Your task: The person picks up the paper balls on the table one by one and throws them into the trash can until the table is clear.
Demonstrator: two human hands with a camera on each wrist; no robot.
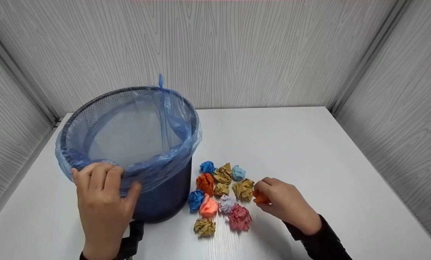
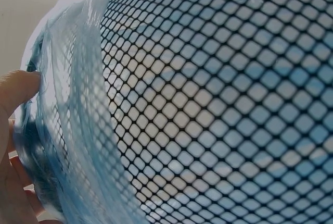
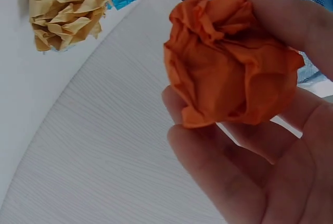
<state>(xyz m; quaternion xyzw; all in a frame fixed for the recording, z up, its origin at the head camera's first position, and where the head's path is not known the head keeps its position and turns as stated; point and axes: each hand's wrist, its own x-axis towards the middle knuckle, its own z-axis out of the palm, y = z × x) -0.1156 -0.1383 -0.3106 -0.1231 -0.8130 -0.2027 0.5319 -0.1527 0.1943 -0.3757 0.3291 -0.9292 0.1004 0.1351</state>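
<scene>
A dark mesh wastebasket (image 1: 165, 206) stands at the left of the table, lined with a blue plastic bag (image 1: 154, 162) folded over its rim. My left hand (image 1: 101, 202) grips the near rim through the bag, fingers over the edge and thumb outside; the left wrist view shows the thumb (image 2: 18, 88) against the plastic beside the mesh. My right hand (image 1: 286, 202) holds an orange crumpled paper ball (image 3: 229, 67) between thumb and fingers, just right of a loose group of paper balls. In the head view the hand partly covers that ball.
Several crumpled paper balls lie right of the basket, among them a tan one (image 1: 243, 189), a dark pink one (image 1: 240, 217), a blue one (image 1: 195, 200) and a coral one (image 1: 208, 207). White wood-grain panels (image 1: 215, 54) close off the back and sides of the white table (image 1: 273, 141).
</scene>
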